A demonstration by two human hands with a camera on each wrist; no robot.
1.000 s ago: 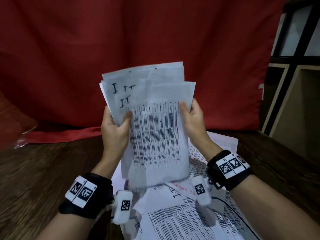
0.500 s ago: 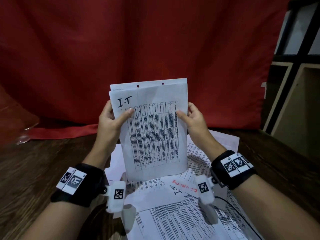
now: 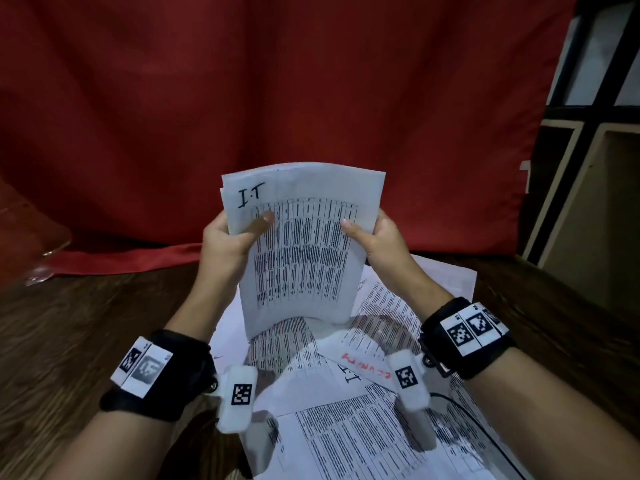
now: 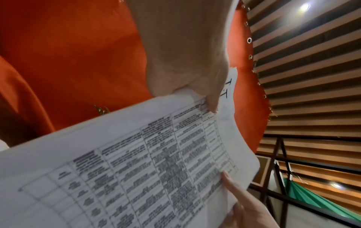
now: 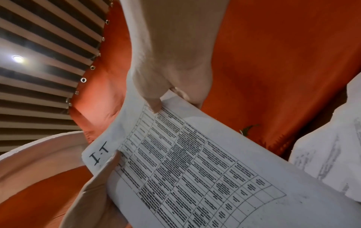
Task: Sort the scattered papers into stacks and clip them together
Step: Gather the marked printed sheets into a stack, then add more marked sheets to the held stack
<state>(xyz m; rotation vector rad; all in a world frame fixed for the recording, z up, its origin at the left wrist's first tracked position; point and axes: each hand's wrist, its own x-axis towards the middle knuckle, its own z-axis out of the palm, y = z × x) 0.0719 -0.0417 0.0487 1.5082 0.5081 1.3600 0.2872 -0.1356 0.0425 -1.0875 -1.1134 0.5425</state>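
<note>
Both hands hold a stack of printed sheets (image 3: 301,251) upright, its lower edge just above the papers on the table. Its top sheet bears a table of text and a handwritten "I.T". My left hand (image 3: 232,240) grips the stack's left edge with the thumb across the front. At the right edge my right hand (image 3: 374,237) grips the same way. The edges of the stack look nearly even. Each wrist view shows the same stack (image 4: 156,162) (image 5: 195,162) with a thumb pressed on it. No clip is in view.
More printed sheets (image 3: 363,427) lie spread over the dark wooden table (image 3: 69,341) under my hands; one carries red writing. A red curtain (image 3: 277,98) hangs behind the table. A dark shelf frame (image 3: 588,133) stands at the right.
The fanned, uneven sheets have been drawn together into one even stack. Both hands have lowered it toward the table while keeping their hold.
</note>
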